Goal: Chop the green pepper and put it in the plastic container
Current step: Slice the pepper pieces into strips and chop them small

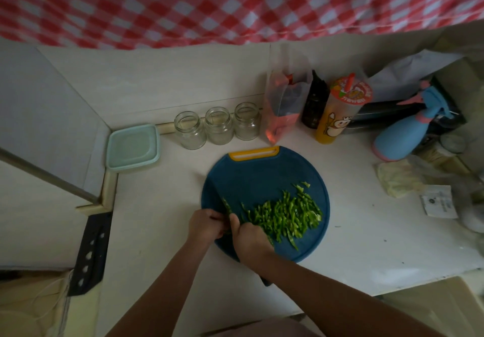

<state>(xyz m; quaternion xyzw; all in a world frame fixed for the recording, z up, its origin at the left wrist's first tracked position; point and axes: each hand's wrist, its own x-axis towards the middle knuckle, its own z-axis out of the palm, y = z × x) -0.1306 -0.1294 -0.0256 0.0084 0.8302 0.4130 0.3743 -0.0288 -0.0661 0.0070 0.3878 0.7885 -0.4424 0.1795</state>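
From my remote seat I count one red-and-white checked cloth (235,4) hanging across the back, above one pale counter (162,232). On the counter lies one round blue cutting board (262,177) with a yellow handle slot at its far edge. To the right stands one blue spray bottle (400,137) with pink trim. In the left corner sits one mint-green plastic container (133,148), well apart from the board, and I see no pepper in it. Behind the board I count one clear plastic bag (282,106), one printed drink cup (337,111) with a straw and one dark bottle (314,101) between them. Three open glass jars (219,127) stand in a row between the container and the bag.

Both hands meet at the board's near left edge. The left hand (207,225) has its fingers curled, pinching the one uncut pepper piece (227,205). The right hand (248,237) is wrapped round one knife (265,281), whose handle end shows under the wrist. The blade is too dark for me to trace.

The cut pepper strips (282,216) lie in one loose heap on the board just right of the hands. They are too many and too tangled for me to count.
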